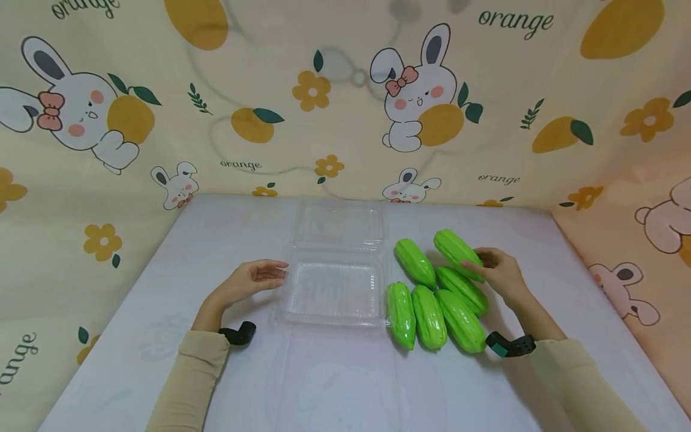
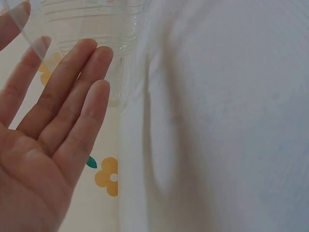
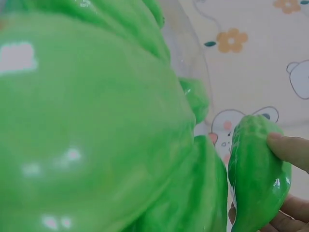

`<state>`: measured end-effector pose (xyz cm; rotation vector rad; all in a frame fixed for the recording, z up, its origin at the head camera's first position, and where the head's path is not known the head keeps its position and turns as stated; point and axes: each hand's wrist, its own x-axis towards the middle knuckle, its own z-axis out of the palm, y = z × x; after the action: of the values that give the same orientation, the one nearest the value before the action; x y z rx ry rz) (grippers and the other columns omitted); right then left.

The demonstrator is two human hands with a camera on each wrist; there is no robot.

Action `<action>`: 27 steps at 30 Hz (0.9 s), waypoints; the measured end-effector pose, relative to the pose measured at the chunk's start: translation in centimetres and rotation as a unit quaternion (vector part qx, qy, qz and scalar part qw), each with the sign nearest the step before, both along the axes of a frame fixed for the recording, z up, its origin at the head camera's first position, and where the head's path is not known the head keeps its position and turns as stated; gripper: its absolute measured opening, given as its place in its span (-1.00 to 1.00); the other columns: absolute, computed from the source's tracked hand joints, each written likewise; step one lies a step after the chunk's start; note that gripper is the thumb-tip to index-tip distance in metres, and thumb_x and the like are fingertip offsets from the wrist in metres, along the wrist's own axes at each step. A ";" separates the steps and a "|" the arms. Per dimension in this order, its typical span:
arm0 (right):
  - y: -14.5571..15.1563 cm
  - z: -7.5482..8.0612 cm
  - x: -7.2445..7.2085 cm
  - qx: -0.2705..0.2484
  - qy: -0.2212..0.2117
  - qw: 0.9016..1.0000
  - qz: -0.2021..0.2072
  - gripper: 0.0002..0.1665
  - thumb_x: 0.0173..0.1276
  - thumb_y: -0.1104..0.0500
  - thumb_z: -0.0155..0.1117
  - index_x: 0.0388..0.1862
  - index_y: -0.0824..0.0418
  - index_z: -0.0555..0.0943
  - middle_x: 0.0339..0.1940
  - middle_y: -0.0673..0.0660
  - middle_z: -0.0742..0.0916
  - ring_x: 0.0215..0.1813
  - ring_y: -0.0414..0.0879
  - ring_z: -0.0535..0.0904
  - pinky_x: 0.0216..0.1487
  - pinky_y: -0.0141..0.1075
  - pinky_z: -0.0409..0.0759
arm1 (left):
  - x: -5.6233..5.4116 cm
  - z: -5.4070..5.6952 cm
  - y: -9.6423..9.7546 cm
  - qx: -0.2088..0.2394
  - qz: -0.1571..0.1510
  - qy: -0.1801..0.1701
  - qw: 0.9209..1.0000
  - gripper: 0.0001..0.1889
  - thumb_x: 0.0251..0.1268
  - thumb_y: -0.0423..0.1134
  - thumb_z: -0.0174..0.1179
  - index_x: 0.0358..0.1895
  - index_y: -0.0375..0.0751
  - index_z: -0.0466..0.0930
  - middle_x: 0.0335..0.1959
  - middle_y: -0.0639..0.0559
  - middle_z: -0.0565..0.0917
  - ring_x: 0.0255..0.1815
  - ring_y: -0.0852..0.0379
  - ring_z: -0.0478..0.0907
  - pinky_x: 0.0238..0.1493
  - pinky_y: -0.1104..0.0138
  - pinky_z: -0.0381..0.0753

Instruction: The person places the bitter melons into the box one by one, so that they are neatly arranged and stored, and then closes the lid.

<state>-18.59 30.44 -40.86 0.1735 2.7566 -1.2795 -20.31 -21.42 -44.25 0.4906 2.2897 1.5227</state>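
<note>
At the right of the table, my right hand [image 1: 499, 273] grips one bitter melon [image 1: 456, 252], glossy bright green and ridged, between thumb and fingers. In the right wrist view the thumb lies on one side of this bitter melon [image 3: 258, 169] and the fingers on the other. Several more bitter melons [image 1: 429, 317] lie grouped just in front and to its left. A clear plastic container [image 1: 332, 321] stands with its lid [image 1: 339, 225] folded back behind it. My left hand [image 1: 256, 279], fingers loosely extended and holding nothing, is at the container's left edge; whether it touches cannot be told.
The white-covered table [image 1: 216, 384] meets a patterned cloth backdrop [image 1: 345, 138] at the back and along both sides. The bitter melons lie right beside the container's right wall. A black wrist camera [image 1: 510, 345] sits on the right wrist, another camera [image 1: 240, 333] on the left.
</note>
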 end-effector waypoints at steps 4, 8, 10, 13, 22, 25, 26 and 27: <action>-0.4 0.3 0.1 -0.008 -0.008 1.000 0.003 -0.12 0.37 -0.20 0.19 0.40 0.39 0.25 0.36 0.48 0.43 0.35 0.33 0.35 0.25 0.10 0.44 | 0.0 -0.1 0.0 -0.008 0.002 0.001 1.000 -0.45 0.27 -0.18 0.28 0.27 -0.34 0.43 0.16 -0.34 0.60 -0.03 0.44 0.58 -0.02 0.56 0.57; -0.7 0.6 0.2 -0.018 -0.015 1.000 0.007 -0.11 0.37 -0.18 0.19 0.41 0.41 0.22 0.38 0.50 0.40 0.39 0.36 0.30 0.32 0.18 0.36 | -0.1 -0.1 0.0 -0.008 0.003 0.003 1.000 -0.45 0.26 -0.18 0.28 0.27 -0.35 0.43 0.16 -0.34 0.60 -0.03 0.45 0.58 -0.02 0.56 0.57; -0.9 0.8 0.2 -0.020 -0.019 1.000 0.007 -0.10 0.37 -0.18 0.19 0.41 0.41 0.22 0.38 0.50 0.40 0.39 0.36 0.30 0.34 0.19 0.34 | -0.1 -0.1 0.0 -0.006 0.003 0.004 1.000 -0.45 0.26 -0.19 0.28 0.27 -0.36 0.43 0.16 -0.35 0.60 -0.04 0.45 0.59 -0.03 0.55 0.57; -1.2 1.0 0.3 -0.026 -0.028 0.999 0.005 -0.10 0.37 -0.19 0.19 0.42 0.40 0.21 0.37 0.50 0.40 0.39 0.35 0.30 0.35 0.20 0.33 | -0.1 0.0 0.0 -0.005 0.001 0.005 1.000 -0.46 0.27 -0.20 0.28 0.27 -0.36 0.43 0.15 -0.35 0.60 -0.03 0.43 0.59 -0.03 0.55 0.58; -2.5 1.5 0.7 -0.051 -0.039 0.998 0.001 -0.12 0.36 -0.19 0.20 0.40 0.38 0.22 0.36 0.46 0.41 0.36 0.30 0.33 0.34 0.16 0.35 | -0.2 -0.1 -0.2 -0.010 0.001 0.010 1.000 -0.45 0.27 -0.17 0.27 0.27 -0.35 0.43 0.15 -0.34 0.61 0.00 0.36 0.60 -0.03 0.54 0.58; -3.0 1.5 0.9 -0.049 -0.045 0.998 0.000 -0.13 0.36 -0.19 0.20 0.39 0.37 0.24 0.32 0.41 0.43 0.33 0.25 0.35 0.27 0.05 0.42 | -0.2 -0.1 -0.1 -0.005 -0.002 0.009 1.000 -0.45 0.27 -0.17 0.27 0.27 -0.35 0.43 0.15 -0.34 0.61 0.01 0.33 0.61 -0.03 0.53 0.59; -3.1 1.5 0.9 -0.047 -0.046 0.998 -0.001 -0.13 0.36 -0.20 0.20 0.39 0.36 0.24 0.32 0.40 0.44 0.33 0.24 0.36 0.24 0.00 0.44 | -0.2 -0.1 -0.1 -0.005 -0.002 0.008 1.000 -0.46 0.27 -0.17 0.27 0.27 -0.35 0.44 0.15 -0.34 0.61 0.00 0.33 0.61 -0.03 0.53 0.59; -3.2 1.6 1.0 -0.045 -0.046 0.998 -0.001 -0.13 0.36 -0.20 0.19 0.39 0.36 0.24 0.32 0.39 0.44 0.32 0.23 0.37 0.22 -0.04 0.45 | -0.2 -0.1 -0.1 -0.004 -0.003 0.007 1.000 -0.45 0.27 -0.17 0.28 0.27 -0.35 0.44 0.15 -0.34 0.61 0.01 0.32 0.62 -0.03 0.53 0.59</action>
<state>-17.61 27.21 -39.30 0.2213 2.6155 -1.3575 -20.46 -21.52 -44.33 0.5063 2.3030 1.5112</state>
